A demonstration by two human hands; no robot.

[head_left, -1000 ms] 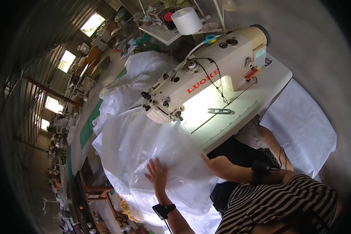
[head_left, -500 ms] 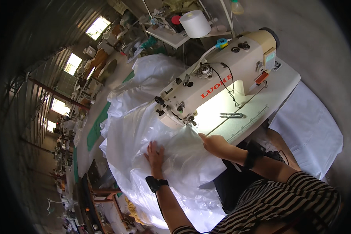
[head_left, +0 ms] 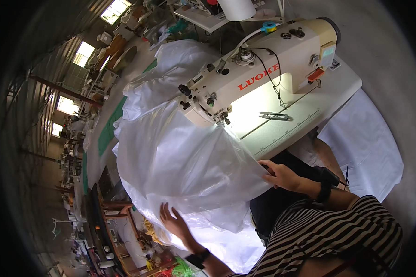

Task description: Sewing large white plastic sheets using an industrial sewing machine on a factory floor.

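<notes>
**White sheet point(head_left: 189, 161) at sewing machine point(head_left: 259, 64), one edge pinched**

Head view. Principal item: the white sheet, thin and glossy, lying under the sewing end of the sewing machine, over the left end of the tabletop point(head_left: 309, 111) and draped past its front edge.

Orientation: bulk runs from behind the machine's left end toward the person, seemingly its long axis; folds hide the full outline. One straight edge points from beneath the machine toward the person's right.

Right hand point(head_left: 284, 177): thumb and fingers closed on that edge, just off the tabletop's front edge; presumably to keep it taut and guided.

Left hand point(head_left: 175, 225): fingers spread, grasping nothing, at the sheet's near left part; probably there to steady slack. Pressure: cannot be told.

Accessories: thread snips point(head_left: 275, 116), near the tabletop's front edge, apart from the sheet, likely kept within reach. Thread cone point(head_left: 237, 8), white, behind the machine.
</notes>
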